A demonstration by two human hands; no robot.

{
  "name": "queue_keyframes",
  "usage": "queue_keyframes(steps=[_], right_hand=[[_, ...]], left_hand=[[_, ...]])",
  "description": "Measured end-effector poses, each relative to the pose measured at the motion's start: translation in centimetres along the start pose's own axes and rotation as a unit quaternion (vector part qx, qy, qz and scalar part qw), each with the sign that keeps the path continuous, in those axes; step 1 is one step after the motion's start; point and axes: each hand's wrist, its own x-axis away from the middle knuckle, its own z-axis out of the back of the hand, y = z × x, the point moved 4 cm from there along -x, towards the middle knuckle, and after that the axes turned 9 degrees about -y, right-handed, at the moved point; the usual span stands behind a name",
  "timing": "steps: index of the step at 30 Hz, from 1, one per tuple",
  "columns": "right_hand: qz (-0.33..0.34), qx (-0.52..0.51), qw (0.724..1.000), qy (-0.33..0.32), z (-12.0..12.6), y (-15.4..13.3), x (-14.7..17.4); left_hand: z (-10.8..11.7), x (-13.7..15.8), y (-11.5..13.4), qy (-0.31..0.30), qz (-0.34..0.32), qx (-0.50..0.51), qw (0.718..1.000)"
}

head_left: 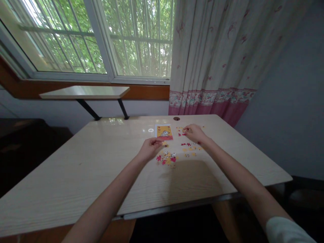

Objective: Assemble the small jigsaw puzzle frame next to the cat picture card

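Observation:
My left hand (pixel 151 148) is pinched just below a picture card (pixel 164 132), with a small yellow jigsaw piece (pixel 165 144) at its fingertips. The card shows a white animal on a yellow and red ground. Below that hand lies a loose heap of red, yellow and white jigsaw pieces (pixel 167 158). To the right of the card, my right hand (pixel 194 133) reaches down with thumb and fingers pressed together on a jigsaw piece, mostly hidden by the fingers. Red and yellow pieces (pixel 180 134) lie around its fingertips. More pieces (pixel 191 147) are spread in rough rows below it.
The pale wooden table (pixel 101 168) stands against the wall below a barred window. A raised shelf (pixel 86 91) on black legs is at the back left. Near the back edge is a round cable hole (pixel 176 118). A flowered curtain (pixel 215 67) hangs behind.

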Motion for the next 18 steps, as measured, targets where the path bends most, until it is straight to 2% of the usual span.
queue_keyframes(steps=[3, 5, 9, 14, 18], right_hand=[[0.132, -0.042, 0.99, 0.021, -0.1, -4.7, 1.9], [0.177, -0.066, 0.981, 0.045, -0.2, -7.1, 3.1], [0.198, -0.094, 0.973, 0.07, -0.8, -9.5, 4.3], [0.199, -0.096, 0.971, 0.094, -1.3, -9.8, 4.6], [0.201, -0.092, 0.97, 0.097, -1.5, -9.8, 4.7]], left_hand=[[-0.5, 0.3, 0.5, -0.005, 0.004, 0.04, 0.999], [-0.9, 0.5, 0.7, -0.008, 0.008, 0.06, 0.998], [-1.5, 0.7, 0.6, -0.016, 0.017, 0.087, 0.996], [-1.7, 0.7, 0.5, -0.024, 0.013, 0.12, 0.992], [-1.6, 0.8, 0.5, -0.02, 0.017, 0.105, 0.994]])
